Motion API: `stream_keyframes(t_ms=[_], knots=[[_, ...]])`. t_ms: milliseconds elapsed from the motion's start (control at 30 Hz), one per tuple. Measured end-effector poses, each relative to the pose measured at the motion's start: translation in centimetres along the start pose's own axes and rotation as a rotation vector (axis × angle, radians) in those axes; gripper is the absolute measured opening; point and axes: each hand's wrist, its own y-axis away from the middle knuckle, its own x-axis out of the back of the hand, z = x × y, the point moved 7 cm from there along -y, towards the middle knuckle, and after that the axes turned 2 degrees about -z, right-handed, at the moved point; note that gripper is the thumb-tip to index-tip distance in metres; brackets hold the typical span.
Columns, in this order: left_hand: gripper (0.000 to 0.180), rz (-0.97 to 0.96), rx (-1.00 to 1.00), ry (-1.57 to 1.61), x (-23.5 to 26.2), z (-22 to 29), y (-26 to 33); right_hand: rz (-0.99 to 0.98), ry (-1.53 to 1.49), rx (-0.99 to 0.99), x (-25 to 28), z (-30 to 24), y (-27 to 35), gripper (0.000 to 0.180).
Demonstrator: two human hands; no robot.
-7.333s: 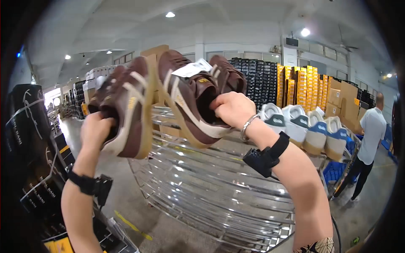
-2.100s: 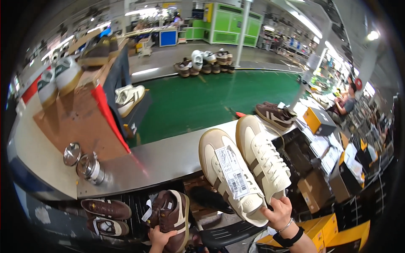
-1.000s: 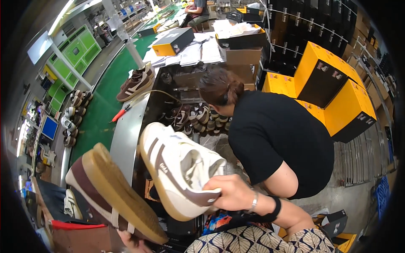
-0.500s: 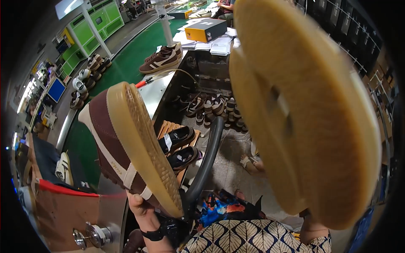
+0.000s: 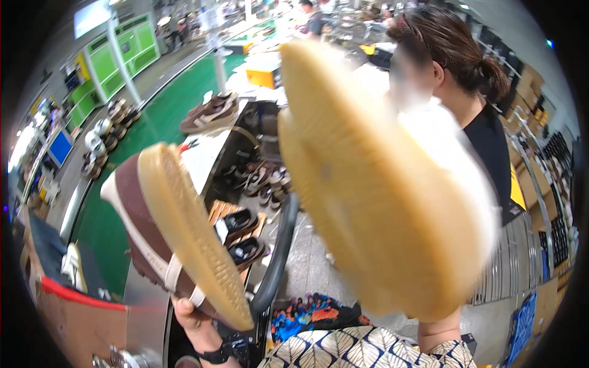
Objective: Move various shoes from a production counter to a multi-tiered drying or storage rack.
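Note:
My left hand [image 5: 190, 316], with a black band on its wrist, grips a brown sneaker [image 5: 138, 190] with cream stripes and a tan gum sole. The sneaker is tilted on end, its sole facing right. On the right, close to the camera and blurred, gum-soled shoes [image 5: 368, 196] are held up with their soles toward me. A second sole edge shows behind the front one, and a whitish upper shows at the right. My right hand is hidden behind these shoes; only its forearm [image 5: 438, 331] shows below them.
A black curved tube [image 5: 279, 251] rises between my arms. Left of it, dark shoes [image 5: 245, 251] sit on a wooden slatted rack. Brown sneakers [image 5: 211, 113] stand beside a green conveyor [image 5: 162, 101]. A person in a black top [image 5: 488, 147] is close at the right.
The view has shifted up and right, bringing the person at the right into sight. The shoes in my right hand have moved left and turned, their soles now overlapping more. My left hand keeps its sneaker.

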Motion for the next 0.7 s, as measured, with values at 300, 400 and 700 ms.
stream_keyframes(t_ms=[300, 400, 700], knots=[[0.058, -0.234, 0.181, -0.015, -3.5, -2.1, -2.8, -0.281, -0.35, -0.285, -2.6, 4.6, 2.5, 0.044], [0.057, -0.223, 0.206, -0.033, -5.5, -3.3, -4.3, -0.283, -0.283, -0.474, -0.7, 6.9, 4.3, 0.041], [0.055, -0.284, 0.233, -0.1, -15.9, -10.2, -4.6, -0.48, -0.116, -0.456, 3.9, 8.6, 6.6, 0.043]])
